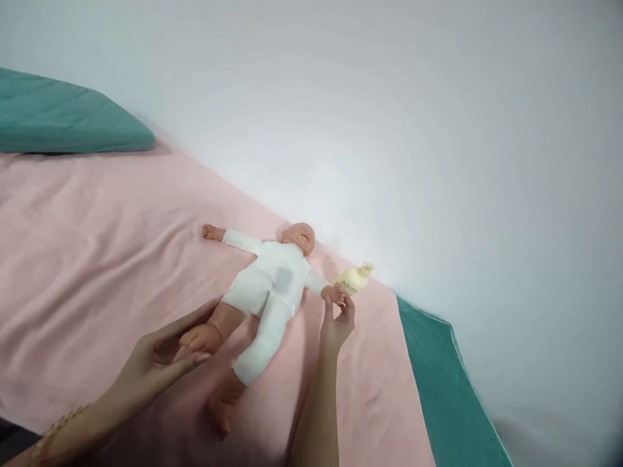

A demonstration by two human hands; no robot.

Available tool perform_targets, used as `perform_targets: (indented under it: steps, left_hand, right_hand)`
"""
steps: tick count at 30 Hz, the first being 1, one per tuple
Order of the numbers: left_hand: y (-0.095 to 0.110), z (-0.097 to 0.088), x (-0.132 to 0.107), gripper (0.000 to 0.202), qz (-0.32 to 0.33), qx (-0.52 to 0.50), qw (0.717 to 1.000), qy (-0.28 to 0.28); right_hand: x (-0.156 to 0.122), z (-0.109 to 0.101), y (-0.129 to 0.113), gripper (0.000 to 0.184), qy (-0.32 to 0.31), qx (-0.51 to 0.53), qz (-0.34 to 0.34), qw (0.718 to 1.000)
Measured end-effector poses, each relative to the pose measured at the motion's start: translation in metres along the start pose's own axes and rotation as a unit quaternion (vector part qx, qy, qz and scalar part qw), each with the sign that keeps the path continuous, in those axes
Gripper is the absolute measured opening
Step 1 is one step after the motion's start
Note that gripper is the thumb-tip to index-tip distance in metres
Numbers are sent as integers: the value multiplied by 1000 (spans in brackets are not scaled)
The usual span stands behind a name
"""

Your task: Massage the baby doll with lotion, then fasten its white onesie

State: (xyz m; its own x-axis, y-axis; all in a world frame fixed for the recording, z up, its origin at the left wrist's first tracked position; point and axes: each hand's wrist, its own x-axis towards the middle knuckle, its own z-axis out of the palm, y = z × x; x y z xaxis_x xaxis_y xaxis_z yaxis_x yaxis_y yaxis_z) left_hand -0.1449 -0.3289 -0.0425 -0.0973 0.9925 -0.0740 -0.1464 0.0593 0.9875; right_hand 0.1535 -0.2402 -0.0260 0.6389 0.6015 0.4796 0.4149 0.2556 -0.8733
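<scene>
A baby doll with a white cloth body and bare plastic head, hands and feet lies on its back on a pink blanket. My left hand is around its lower leg and foot on the left side, fingers along one side and thumb along the other. Between thumb and fingers, my right hand pinches the doll's small hand on the right. Just beyond that hand, a pale yellow pump bottle lies tilted on the blanket. The doll's other arm stretches out to the left, untouched.
A green pillow or cushion rests at the far left. Green fabric shows beyond the blanket's right edge. A plain white wall runs along the far side of the bed.
</scene>
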Motion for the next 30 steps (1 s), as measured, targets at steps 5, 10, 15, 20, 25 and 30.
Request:
perform_targets:
  steps: [5, 10, 15, 20, 25, 30]
  left_hand:
    - [25, 21, 41, 62, 48, 18, 997, -64]
    - [41, 49, 73, 49, 47, -37, 994, -95]
    - [48, 61, 87, 31, 41, -63, 991, -107]
    - [43, 64, 88, 35, 45, -59, 993, -91]
    - [32, 63, 83, 47, 67, -47, 996, -44]
    - [16, 54, 55, 60, 129, 66, 989, -20]
  right_hand:
    - [-9, 13, -35, 27, -172, -100, -148, 969]
    - [-4, 33, -66, 34, -344, -163, -160, 911]
    - [-4, 43, -69, 37, -418, -195, -159, 873]
    - [-15, 39, -54, 48, -422, -189, -168, 871]
    - [-6, 34, -36, 34, -316, -92, -136, 934]
    - [13, 26, -13, 39, -126, -38, -43, 990]
